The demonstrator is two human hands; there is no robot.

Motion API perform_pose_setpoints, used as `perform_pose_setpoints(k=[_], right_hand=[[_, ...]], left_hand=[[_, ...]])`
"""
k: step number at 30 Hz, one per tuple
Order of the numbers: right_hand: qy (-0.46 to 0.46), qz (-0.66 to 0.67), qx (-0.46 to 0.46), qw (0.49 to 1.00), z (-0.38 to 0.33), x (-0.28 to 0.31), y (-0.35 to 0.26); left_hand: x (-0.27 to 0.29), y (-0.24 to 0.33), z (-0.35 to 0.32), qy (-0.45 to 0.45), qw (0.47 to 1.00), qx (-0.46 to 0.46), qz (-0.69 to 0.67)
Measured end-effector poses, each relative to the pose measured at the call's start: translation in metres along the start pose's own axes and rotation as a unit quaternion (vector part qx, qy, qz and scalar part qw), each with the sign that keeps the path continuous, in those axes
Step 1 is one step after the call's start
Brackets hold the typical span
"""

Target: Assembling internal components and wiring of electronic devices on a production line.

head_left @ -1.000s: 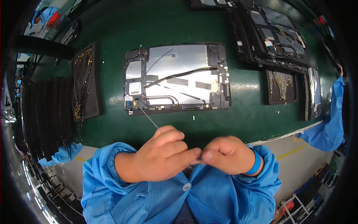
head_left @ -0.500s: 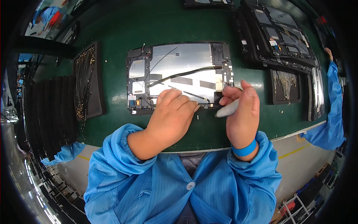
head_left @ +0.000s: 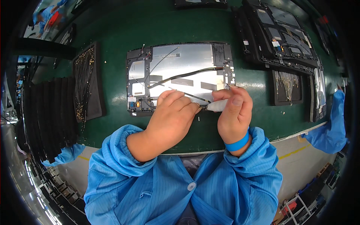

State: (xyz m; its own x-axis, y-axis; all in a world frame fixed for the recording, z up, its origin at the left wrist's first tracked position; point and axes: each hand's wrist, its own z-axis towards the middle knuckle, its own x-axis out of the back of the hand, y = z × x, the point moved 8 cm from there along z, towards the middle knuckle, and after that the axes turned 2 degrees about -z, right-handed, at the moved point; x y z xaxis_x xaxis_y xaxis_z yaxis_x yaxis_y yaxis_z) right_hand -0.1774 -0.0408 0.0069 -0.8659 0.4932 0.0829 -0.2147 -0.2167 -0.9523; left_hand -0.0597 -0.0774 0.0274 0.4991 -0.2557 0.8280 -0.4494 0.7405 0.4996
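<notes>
I see glare on the silver panel (head_left: 191,62). Past the left and right edges of the worktop (head_left: 116,62), shapes bend into blackness.

This is an electronics assembly workshop. A green bench (head_left: 116,129) carries an opened panel (head_left: 180,67) with bare wiring (head_left: 195,71), a stack (head_left: 283,32) of similar units and a tray (head_left: 96,99) of thin cables (head_left: 83,86). Other people wear blue workwear (head_left: 332,129); a yellow line (head_left: 290,154) crosses the floor (head_left: 288,165).

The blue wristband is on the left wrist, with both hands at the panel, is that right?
No: the head view shows the blue wristband on the right wrist. The left hand and right hand are indeed at the panel.
</notes>
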Motion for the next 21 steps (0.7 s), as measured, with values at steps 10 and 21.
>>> perform_pose_setpoints(k=[10,21], right_hand=[[-0.134,-0.12,0.09,0.98,0.016,-0.022,-0.035],[-0.005,-0.079,-0.182,0.98,0.034,0.026,0.009]], left_hand=[[0.002,0.003,0.001,0.007,1.0,-0.01,-0.004],[0.074,-0.067,-0.015,0.116,0.936,0.185,0.278]])
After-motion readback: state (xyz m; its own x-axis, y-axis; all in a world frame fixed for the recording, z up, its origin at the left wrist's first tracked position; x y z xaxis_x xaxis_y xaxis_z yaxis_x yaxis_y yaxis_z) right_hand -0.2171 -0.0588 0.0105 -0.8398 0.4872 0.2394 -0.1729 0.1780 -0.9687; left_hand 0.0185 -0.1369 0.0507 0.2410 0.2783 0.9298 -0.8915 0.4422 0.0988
